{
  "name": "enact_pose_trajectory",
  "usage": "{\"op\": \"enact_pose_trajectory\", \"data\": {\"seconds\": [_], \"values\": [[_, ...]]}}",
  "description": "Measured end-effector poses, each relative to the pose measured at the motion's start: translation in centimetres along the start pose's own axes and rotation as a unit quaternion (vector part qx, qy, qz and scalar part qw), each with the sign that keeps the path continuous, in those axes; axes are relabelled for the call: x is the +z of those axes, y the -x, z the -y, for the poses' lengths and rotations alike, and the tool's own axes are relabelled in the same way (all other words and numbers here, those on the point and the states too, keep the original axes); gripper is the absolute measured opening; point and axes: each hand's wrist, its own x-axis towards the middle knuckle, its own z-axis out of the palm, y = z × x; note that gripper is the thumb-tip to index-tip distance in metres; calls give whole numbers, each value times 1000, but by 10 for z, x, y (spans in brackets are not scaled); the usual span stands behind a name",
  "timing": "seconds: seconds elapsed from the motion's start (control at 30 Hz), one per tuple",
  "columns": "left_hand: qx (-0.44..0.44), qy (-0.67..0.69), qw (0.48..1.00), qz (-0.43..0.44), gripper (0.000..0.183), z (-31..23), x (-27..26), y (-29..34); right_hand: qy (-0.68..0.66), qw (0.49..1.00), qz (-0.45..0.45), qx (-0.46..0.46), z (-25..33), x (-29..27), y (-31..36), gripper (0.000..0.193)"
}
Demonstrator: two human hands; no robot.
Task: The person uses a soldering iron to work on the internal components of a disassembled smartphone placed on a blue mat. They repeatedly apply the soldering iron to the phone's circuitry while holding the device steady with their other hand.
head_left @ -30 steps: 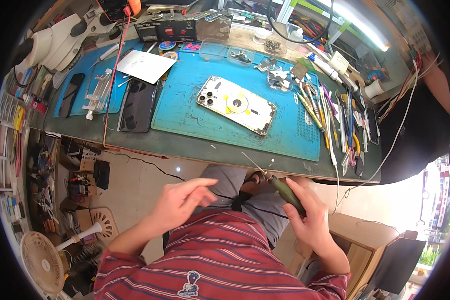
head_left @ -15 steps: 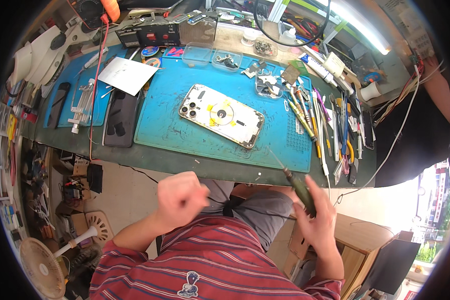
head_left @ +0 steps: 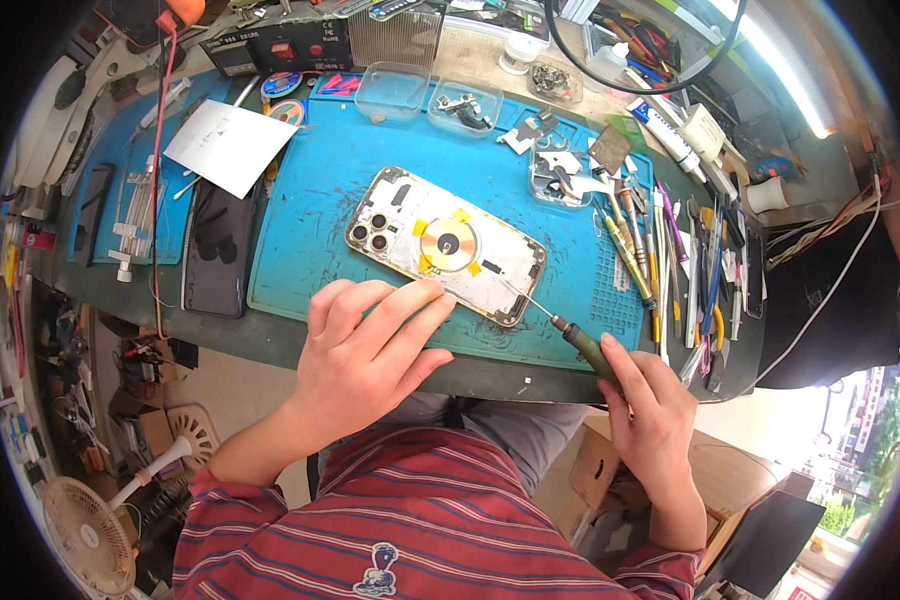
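Note:
A phone [head_left: 375, 262] lies back up on the blue work mat [head_left: 305, 220], three camera lenses at its left end. Its pale back carries a round copper-coloured coil [head_left: 448, 246] with bits of yellow tape around it. My left hand [head_left: 362, 345] has its fingers stretched out, and the fingertips overlap the phone's near edge. In my right hand [head_left: 655, 405] is a thin-tipped tool with a green handle [head_left: 592, 355]. The tool's metal tip reaches over the near right part of the phone's back; whether it touches I cannot tell.
Clear plastic boxes [head_left: 465, 108] of small parts stand at the mat's far side. Pens, tweezers and other tools [head_left: 675, 270] lie along the right. To the left are a dark phone [head_left: 218, 245], a white sheet [head_left: 232, 148] and a metal clamp [head_left: 140, 215].
My left hand has moved forward from above my lap to the phone, its fingers uncurling. My right hand has brought the green-handled tool's tip over the phone. The whole view has shifted slightly.

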Motion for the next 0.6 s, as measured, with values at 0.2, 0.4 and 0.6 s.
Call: {"op": "enact_pose_trajectory", "data": {"seconds": [0.2,0.4,0.6], "values": [[8,-9,1000,10,48,0,0,-1,5,1000,10,-8,0,2,-4,64],[5,-9,1000,11,48,0,0,0,1,1000,-1,-19,-2,7,-1,65],[4,-10,1000,10,49,0,0,0,-3,1000,-9,-21,-1,9,-1,65]]}}
